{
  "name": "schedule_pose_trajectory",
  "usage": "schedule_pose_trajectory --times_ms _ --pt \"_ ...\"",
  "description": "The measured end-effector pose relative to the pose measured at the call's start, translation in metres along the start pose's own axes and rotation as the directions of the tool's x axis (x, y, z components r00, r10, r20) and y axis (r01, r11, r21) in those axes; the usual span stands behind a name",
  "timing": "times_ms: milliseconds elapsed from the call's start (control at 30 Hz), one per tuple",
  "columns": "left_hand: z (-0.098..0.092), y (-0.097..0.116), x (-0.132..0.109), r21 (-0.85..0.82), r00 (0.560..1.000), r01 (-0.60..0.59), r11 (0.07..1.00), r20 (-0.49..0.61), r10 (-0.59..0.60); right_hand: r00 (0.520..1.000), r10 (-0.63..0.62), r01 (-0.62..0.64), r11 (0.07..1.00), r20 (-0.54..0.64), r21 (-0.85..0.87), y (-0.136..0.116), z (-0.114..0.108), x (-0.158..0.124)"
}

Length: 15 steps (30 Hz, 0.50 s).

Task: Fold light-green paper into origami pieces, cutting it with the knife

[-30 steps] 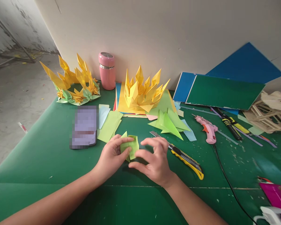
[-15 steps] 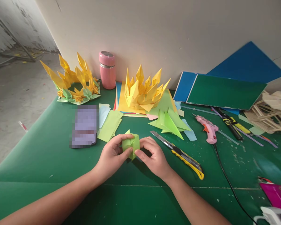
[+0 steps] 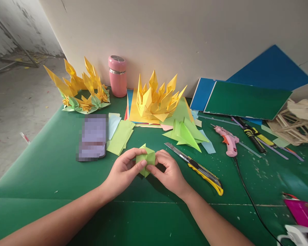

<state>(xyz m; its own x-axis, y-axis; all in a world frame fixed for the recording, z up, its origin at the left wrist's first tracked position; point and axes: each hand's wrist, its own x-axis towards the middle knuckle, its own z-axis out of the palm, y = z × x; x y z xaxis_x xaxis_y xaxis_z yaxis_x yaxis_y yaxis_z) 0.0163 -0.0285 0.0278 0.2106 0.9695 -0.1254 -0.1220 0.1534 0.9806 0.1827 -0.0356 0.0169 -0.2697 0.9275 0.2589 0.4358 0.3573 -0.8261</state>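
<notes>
A small piece of folded green paper (image 3: 150,158) is held between both hands, above the green tabletop (image 3: 66,181). My left hand (image 3: 125,166) pinches its left side, with the thumb in front and a finger over the top. On the right side, my right hand (image 3: 168,169) grips the paper between thumb and fingers. Folded green paper leaves (image 3: 186,135) lie beyond my right hand, and a stack of green paper sheets (image 3: 119,138) is beyond my left. Close to the right hand rests a yellow utility knife (image 3: 197,171), its blade out.
Two yellow folded-paper crowns, a left crown (image 3: 86,85) and a middle crown (image 3: 156,102), stand near the wall beside a pink flask (image 3: 117,77). A phone (image 3: 92,138) lies left. On the right are a pink glue gun (image 3: 227,140) with its cord, and blue and green boards (image 3: 246,99).
Both hands have shifted very slightly, carrying the green paper a little to the right and nearer to me. The right thumb has moved left along the paper's lower part.
</notes>
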Motion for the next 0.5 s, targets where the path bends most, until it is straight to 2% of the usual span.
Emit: schedule_pose_trajectory --times_ms 200,333,400,500 --pt "0.0028 -0.006 0.0002 0.023 0.999 -0.035 0.999 -0.005 0.035 1.0 -0.025 0.025 0.999 0.003 -0.041 -0.0055 0.0026 0.0" --pt "0.0035 -0.0056 -0.0006 -0.049 0.998 -0.066 0.997 -0.011 0.066 0.999 -0.042 0.043 0.998 0.03 -0.042 -0.0088 0.0057 -0.0015" --pt "0.0037 -0.003 -0.0005 -0.098 0.999 -0.049 0.994 0.009 0.051 0.998 -0.048 0.05 0.998 0.04 -0.038 -0.0098 0.0061 -0.002" --pt "0.0032 0.002 0.0008 -0.076 1.0 -0.001 0.997 0.005 0.001 0.997 -0.051 0.053 0.998 0.052 -0.032 -0.0103 0.0055 -0.0023"
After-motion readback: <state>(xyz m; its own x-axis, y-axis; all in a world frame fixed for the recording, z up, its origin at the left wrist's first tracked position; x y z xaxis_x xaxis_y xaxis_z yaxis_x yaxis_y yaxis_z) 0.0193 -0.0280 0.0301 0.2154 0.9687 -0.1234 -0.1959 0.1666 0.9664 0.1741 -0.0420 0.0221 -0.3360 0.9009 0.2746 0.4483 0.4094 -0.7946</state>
